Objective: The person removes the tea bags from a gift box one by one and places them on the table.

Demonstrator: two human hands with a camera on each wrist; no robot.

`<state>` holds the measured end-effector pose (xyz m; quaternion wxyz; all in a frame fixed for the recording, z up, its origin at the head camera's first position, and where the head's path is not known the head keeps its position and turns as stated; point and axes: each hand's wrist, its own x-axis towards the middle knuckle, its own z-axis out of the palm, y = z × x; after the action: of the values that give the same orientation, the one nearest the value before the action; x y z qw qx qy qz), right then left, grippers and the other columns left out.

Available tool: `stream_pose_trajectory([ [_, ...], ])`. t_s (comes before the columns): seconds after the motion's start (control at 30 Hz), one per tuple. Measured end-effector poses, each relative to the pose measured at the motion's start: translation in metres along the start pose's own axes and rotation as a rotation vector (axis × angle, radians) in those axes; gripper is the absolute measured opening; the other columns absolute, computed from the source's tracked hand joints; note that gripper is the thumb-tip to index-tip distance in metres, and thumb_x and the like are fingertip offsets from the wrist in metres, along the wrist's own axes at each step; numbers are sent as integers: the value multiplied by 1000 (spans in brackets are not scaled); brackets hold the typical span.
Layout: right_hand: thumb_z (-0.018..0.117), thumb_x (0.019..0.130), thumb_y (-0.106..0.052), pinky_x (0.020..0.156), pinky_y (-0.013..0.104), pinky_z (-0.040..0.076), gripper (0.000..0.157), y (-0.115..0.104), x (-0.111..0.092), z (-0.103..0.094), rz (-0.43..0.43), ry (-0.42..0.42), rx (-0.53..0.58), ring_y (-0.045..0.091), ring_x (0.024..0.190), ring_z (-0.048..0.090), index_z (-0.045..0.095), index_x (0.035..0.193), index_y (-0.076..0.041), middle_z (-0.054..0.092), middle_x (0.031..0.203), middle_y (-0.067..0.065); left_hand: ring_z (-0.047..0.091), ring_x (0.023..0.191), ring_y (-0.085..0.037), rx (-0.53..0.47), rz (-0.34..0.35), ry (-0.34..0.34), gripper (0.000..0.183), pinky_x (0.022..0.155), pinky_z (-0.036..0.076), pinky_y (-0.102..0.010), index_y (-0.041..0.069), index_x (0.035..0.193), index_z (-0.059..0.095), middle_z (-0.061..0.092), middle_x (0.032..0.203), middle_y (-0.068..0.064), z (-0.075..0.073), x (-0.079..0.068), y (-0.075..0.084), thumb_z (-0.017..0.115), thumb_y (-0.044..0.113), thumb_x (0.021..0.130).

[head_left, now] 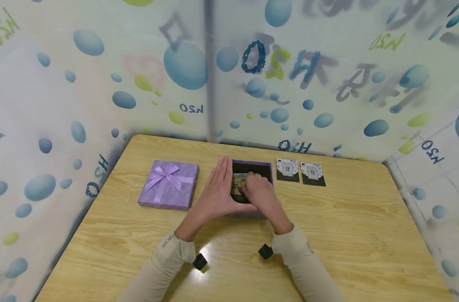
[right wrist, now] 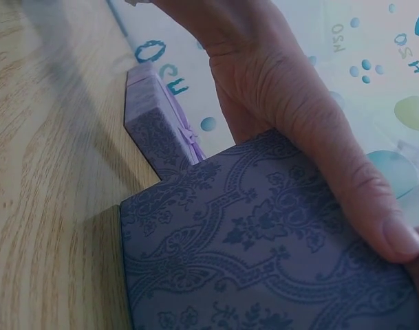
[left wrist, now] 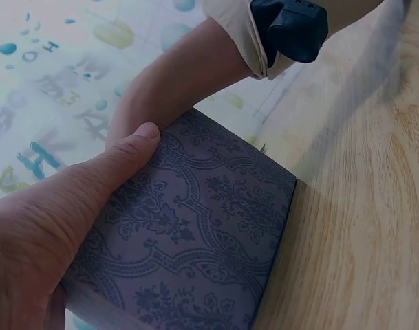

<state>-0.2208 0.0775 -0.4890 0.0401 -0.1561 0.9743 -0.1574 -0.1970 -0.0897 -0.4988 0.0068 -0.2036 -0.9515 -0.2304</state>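
A purple patterned gift box (head_left: 272, 166) stands uncovered on the table, with black lining inside. Flat along its left side lies my left hand (head_left: 219, 193), fingers straight, its thumb stretched along the near rim. In the left wrist view that thumb (left wrist: 137, 146) rests at the top of the box's patterned wall (left wrist: 202, 227). My right hand (head_left: 260, 191) reaches into the box with curled fingers and pinches a dark packet with a gold printed face (head_left: 237, 183). Its fingertips are partly hidden. The right wrist view shows the box wall (right wrist: 264, 240) but not the right hand's grip.
Left of the box lies its purple lid (head_left: 180, 186) with a ribbon bow. Two black-and-white printed packets (head_left: 288, 169) (head_left: 313, 173) lie to the right. Everything is on a wooden table (head_left: 365, 235), against a patterned curtain (head_left: 320, 84) at the back.
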Motion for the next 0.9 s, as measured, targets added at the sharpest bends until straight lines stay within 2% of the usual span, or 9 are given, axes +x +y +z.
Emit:
stream_pose_trajectory([
  [0.13, 69, 102, -18, 50, 32, 42, 21, 0, 1, -1, 29, -12, 32, 21, 54, 56, 61, 97, 1, 54, 68, 6, -14, 161, -24, 0, -7, -8, 153, 130, 1, -44, 9, 163, -19, -21, 172, -7, 0, 0, 1, 68, 92, 68],
  [0.27, 66, 103, -14, 51, 33, 44, 26, 0, 2, -3, 70, -20, 113, 23, 60, 61, 57, 118, 5, 58, 75, 9, -17, 160, -22, -4, -13, -16, 153, 130, 0, -44, 9, 163, -19, -22, 172, -7, -1, 0, 2, 67, 93, 68],
  [0.37, 63, 104, -12, 52, 34, 45, 30, 1, 2, -5, 84, -36, 187, 25, 61, 61, 52, 126, 5, 60, 77, 11, -16, 160, -23, -4, -10, -13, 152, 130, 1, -45, 8, 163, -19, -21, 172, -7, -2, 0, 2, 67, 92, 69],
  [0.53, 58, 106, -11, 50, 32, 41, 25, 0, 2, -7, 82, -61, 248, 23, 57, 57, 51, 126, 3, 56, 73, 9, -13, 161, -25, -1, -5, -7, 152, 130, 1, -45, 8, 163, -18, -20, 172, -8, -2, -1, 2, 68, 92, 69],
  [0.9, 56, 107, -11, 48, 29, 38, 21, 2, 3, -7, 45, -70, 257, 20, 54, 52, 54, 122, 3, 55, 74, 8, -14, 161, -25, -4, -5, -8, 153, 130, 1, -45, 8, 164, -17, -21, 172, -7, -1, 0, 1, 69, 91, 68],
])
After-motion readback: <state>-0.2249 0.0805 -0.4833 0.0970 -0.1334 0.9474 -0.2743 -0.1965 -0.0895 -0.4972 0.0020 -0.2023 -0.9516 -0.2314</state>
